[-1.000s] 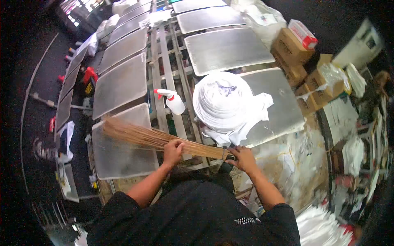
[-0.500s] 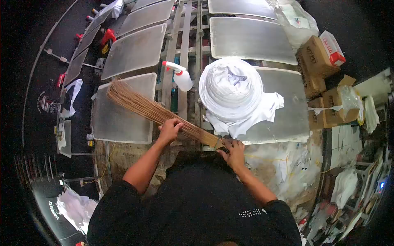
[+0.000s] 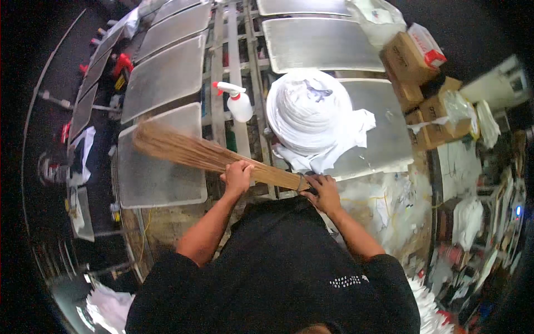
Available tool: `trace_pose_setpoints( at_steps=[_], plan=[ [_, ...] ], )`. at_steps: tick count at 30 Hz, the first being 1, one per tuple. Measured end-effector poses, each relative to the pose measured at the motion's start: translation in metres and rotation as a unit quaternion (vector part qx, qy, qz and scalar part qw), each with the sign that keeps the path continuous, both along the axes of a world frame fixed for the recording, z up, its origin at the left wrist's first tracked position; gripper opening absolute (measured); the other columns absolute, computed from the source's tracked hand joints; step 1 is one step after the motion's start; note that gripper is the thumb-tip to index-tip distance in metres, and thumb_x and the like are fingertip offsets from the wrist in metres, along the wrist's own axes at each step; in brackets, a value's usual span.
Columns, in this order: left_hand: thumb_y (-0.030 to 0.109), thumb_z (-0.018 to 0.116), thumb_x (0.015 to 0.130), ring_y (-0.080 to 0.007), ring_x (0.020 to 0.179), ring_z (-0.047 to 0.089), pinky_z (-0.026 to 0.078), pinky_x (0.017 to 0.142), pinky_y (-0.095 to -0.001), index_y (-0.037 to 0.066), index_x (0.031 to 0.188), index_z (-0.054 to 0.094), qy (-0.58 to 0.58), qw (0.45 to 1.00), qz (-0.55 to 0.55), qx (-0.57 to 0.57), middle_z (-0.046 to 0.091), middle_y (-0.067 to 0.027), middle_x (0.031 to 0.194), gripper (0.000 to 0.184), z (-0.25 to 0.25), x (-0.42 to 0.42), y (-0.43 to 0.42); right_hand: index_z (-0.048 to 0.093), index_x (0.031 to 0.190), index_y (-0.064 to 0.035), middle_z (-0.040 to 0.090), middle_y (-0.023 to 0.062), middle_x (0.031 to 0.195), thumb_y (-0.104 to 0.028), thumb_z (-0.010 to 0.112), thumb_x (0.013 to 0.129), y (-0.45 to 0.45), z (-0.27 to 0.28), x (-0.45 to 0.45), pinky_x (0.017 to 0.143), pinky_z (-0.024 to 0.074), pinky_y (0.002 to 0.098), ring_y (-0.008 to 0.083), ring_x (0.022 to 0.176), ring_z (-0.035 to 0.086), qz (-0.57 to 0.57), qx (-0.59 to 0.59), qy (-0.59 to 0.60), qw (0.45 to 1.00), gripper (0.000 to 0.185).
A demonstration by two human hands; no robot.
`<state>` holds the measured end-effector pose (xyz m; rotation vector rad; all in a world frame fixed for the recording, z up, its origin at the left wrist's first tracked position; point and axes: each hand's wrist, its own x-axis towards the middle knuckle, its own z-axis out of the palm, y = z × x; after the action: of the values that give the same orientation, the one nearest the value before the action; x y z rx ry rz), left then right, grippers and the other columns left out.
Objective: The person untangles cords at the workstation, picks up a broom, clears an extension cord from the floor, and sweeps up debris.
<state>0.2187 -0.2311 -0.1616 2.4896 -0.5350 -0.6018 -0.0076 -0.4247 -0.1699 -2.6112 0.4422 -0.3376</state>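
Note:
A stick broom of thin brown twigs lies slanted across in front of me. Its loose, blurred ends fan out over the left grey panel. My left hand is closed around the twigs past their middle. At the narrow end, beside the dark binding, my right hand grips the broom with thumb and fingers. Just beyond the broom stands a white spray bottle with a red and white trigger head. To its right, a large coiled heap of white cloth rests on another panel, its loose edge draping toward me.
More grey flat panels run in two rows away from me, with a slatted frame between them. Cardboard boxes are stacked at the right. White cloth hangs at the left.
The broom now lies at a flatter angle, its twig end lower and blurred by motion. Both hands keep hold of it. The camera view has turned slightly, shifting the panels leftward.

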Motion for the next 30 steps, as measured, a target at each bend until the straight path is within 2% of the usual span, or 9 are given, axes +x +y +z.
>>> trace_pose_setpoints(
  at_steps=[5,8,10,12,15,18,24,28,30],
  plan=[
    [0.034,0.063,0.08,-0.0273,0.09,0.053,0.032,0.08,-0.0431,0.013,0.112,0.058,-0.06,0.988,0.002,-0.143,0.062,-0.0078,0.087,0.039,0.005,-0.01,0.009,0.053,0.119,-0.0173,0.058,0.0068,0.107,-0.042,0.069,0.07,0.004,0.018,-0.001,0.085,0.0383,0.0481,0.0289,0.098,0.053,-0.014,-0.034,0.104,0.994,0.057],
    [0.032,0.068,0.077,-0.0277,0.09,0.053,0.033,0.082,-0.0424,0.011,0.127,0.046,-0.007,0.997,0.023,-0.075,0.06,-0.0102,0.088,0.058,0.049,-0.016,0.021,0.046,0.127,-0.0199,0.056,0.006,0.114,-0.043,0.069,0.07,0.019,0.023,0.013,0.092,0.0317,0.0568,0.0274,0.107,0.051,-0.048,-0.064,0.21,0.974,0.065],
    [0.029,0.074,0.071,-0.0273,0.091,0.052,0.032,0.085,-0.0443,0.009,0.13,0.041,-0.059,0.995,-0.043,-0.072,0.057,-0.009,0.089,0.071,0.057,-0.013,0.029,0.046,0.126,-0.0201,0.055,0.0066,0.117,-0.041,0.067,0.072,0.035,0.036,0.024,0.094,0.0306,0.0577,0.0272,0.11,0.05,-0.086,-0.071,0.217,0.97,0.061],
    [0.029,0.076,0.066,-0.0266,0.094,0.051,0.032,0.088,-0.0463,0.011,0.131,0.041,-0.305,0.896,-0.285,-0.152,0.054,-0.0065,0.091,0.076,0.069,-0.005,0.025,0.047,0.126,-0.0178,0.054,0.0096,0.116,-0.037,0.068,0.071,0.048,0.01,0.035,0.094,0.03,0.0587,0.027,0.111,0.048,-0.098,-0.085,0.204,0.97,0.062],
    [0.026,0.076,0.062,-0.0262,0.097,0.05,0.033,0.088,-0.0466,0.012,0.123,0.047,-0.386,0.819,-0.423,-0.019,0.052,-0.0061,0.092,0.069,0.038,0.018,0.014,0.052,0.116,-0.0115,0.058,0.0116,0.102,-0.027,0.07,0.065,0.049,-0.009,0.042,0.092,0.0355,0.0531,0.0289,0.101,0.054,-0.097,-0.152,0.136,0.974,0.056],
    [0.02,0.073,0.06,-0.0274,0.098,0.051,0.036,0.088,-0.0442,0.013,0.111,0.051,-0.308,0.831,-0.463,0.0,0.054,-0.0073,0.094,0.056,0.009,0.048,0.008,0.057,0.104,-0.0111,0.06,0.0087,0.097,-0.022,0.059,0.074,0.036,0.008,0.041,0.084,0.041,0.0459,0.0262,0.094,0.057,-0.03,-0.09,0.101,0.99,0.032],
    [0.007,0.069,0.057,-0.0292,0.088,0.056,0.041,0.081,-0.041,0.01,0.099,0.058,-0.171,0.859,-0.481,0.037,0.059,-0.0093,0.09,0.043,0.163,0.037,0.01,0.056,0.105,-0.0114,0.06,0.0084,0.092,-0.023,0.071,0.062,0.042,0.099,0.043,0.076,0.0455,0.0405,0.0274,0.087,0.059,-0.013,-0.021,0.062,0.998,0.047],
    [0.007,0.072,0.055,-0.0276,0.098,0.055,0.038,0.091,-0.0433,0.009,0.101,0.059,-0.331,0.812,-0.468,0.107,0.059,-0.0119,0.096,0.048,0.288,-0.003,-0.037,0.057,0.11,-0.013,0.062,0.0093,0.09,-0.02,0.074,0.061,0.021,0.17,0.052,0.072,0.0482,0.0378,0.0296,0.084,0.061,-0.04,0.054,-0.029,0.997,0.052],
    [0.009,0.073,0.061,-0.0299,0.106,0.053,0.032,0.099,-0.0493,0.01,0.103,0.059,-0.465,0.733,-0.496,0.016,0.059,-0.0115,0.099,0.044,0.325,-0.026,-0.068,0.057,0.111,-0.0128,0.063,0.0108,0.089,-0.018,0.074,0.062,-0.014,0.178,0.038,0.072,0.049,0.037,0.0295,0.083,0.062,-0.033,0.109,-0.106,0.988,0.052]
  ],
)
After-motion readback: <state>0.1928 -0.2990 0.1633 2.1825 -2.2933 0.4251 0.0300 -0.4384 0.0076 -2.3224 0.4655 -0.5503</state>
